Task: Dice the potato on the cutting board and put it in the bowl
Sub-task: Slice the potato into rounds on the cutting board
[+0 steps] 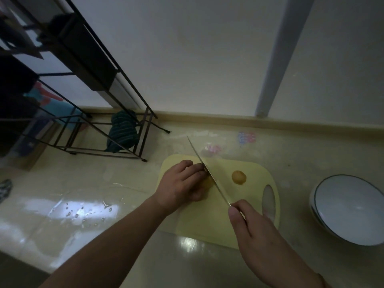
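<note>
Right hand (255, 227) nearest, at near edge of cutting board (209, 217), grip clenched round knife (209, 173) handle; blade runs diagonally away across board. Left hand (182, 183) on board's left part, fingers curled over potato (208, 183), blade touching fingertips. Small potato piece (239, 177) on board, right of blade. White bowl (349, 208) on surface, right of board. Dark wire rack (83, 96) beyond board, far left.

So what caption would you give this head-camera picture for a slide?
Left hand steadies a potato on the yellow cutting board while the right hand slices with a knife; white bowl waits.
</note>
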Demonstrator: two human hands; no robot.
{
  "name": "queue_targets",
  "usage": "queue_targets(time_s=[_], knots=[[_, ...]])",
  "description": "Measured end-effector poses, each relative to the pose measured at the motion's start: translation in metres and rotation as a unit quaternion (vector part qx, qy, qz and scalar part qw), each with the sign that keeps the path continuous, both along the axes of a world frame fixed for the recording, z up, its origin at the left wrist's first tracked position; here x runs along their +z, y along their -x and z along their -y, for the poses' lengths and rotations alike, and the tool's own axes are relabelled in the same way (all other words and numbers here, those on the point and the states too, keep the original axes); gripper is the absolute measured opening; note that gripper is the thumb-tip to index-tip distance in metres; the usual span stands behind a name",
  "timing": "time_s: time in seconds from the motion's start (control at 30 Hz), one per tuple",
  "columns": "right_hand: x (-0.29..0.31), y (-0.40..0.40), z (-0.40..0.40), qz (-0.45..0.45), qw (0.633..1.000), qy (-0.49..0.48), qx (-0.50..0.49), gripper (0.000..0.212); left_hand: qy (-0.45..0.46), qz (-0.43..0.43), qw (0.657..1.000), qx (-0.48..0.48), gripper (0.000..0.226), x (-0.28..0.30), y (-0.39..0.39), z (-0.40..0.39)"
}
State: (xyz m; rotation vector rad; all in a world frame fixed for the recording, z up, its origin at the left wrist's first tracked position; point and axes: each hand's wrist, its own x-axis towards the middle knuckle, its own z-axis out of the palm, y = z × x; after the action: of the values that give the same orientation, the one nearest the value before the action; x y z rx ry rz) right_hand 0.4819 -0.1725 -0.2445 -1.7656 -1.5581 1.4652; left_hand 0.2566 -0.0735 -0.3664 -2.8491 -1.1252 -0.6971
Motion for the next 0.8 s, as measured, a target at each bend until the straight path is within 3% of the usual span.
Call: queue_targets(time_s=[0.5,0.8], knots=[[-0.003,0.003,-0.004,-0.008,1.0,-0.006,0.008,0.027,-0.021,0.013,0.999,-0.039,0.038,0.001,-0.001,-0.009],[-0.005,0.003,-0.006,0.018,1.0,-0.005,0.011,0.025,0.01,0.002,1.0,-0.012,0.035,-0.001,0.004,-0.013]])
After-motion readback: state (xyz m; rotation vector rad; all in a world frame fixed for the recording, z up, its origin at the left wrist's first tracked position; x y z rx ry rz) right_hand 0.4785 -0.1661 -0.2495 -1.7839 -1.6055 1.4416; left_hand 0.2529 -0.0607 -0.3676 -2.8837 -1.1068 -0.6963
